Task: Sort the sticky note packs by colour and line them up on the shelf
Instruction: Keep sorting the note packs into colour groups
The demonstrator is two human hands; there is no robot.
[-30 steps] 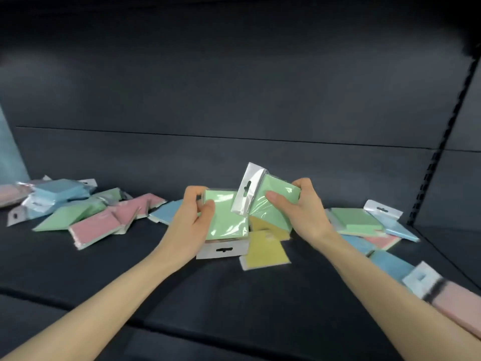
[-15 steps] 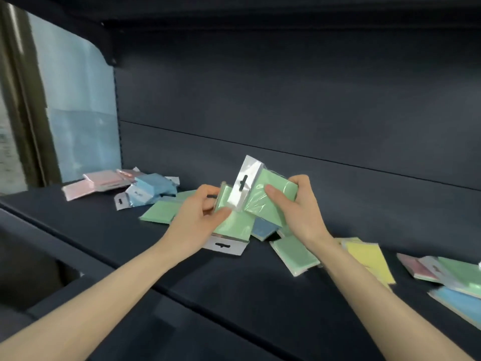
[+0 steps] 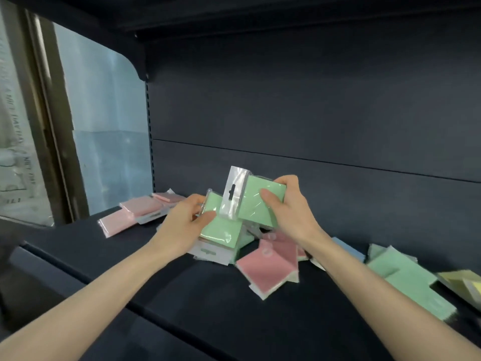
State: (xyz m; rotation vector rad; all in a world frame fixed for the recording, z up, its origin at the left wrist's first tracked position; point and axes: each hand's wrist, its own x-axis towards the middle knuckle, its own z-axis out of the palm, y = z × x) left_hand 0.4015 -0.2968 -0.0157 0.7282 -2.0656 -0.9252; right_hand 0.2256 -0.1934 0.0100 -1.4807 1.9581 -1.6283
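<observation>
Shelf (image 3: 182, 295) front lip is nearest me, and both my forearms reach in over it from the bottom corners. Just below centre a pink pack (image 3: 270, 267) lies flat and skewed, with a blue pack (image 3: 348, 250) behind it to the right. At the lower right are loose green packs (image 3: 406, 280), and a yellow pack (image 3: 463, 282) is cut off by the right edge. Centre frame, held up off the shelf: my left hand (image 3: 187, 225) is clenched round a green stack (image 3: 221, 227), thumb on its face, hang tab pointing down toward me. It looks like more than one pack, can't count them. My right hand (image 3: 291, 214) grasps a single green pack (image 3: 257, 204), thumb across the front, fingers behind. Its clear tab sticks up-left and overlaps the stack's top edge; touching or not, can't tell. Further back, centre-left, a pink pile (image 3: 135, 212) sits near the shelf's left end, by the back panel (image 3: 312, 113). My read of the step: gathering greens, with the right pack about to join the stack. The next move calls for turning that pack so the tabs match and squaring the edges. Then the greens need a bare stretch of shelf to go in a row. The loose greens at the lower right are not yet collected. The wrap looks slick, so I'd keep a firm pinch.
</observation>
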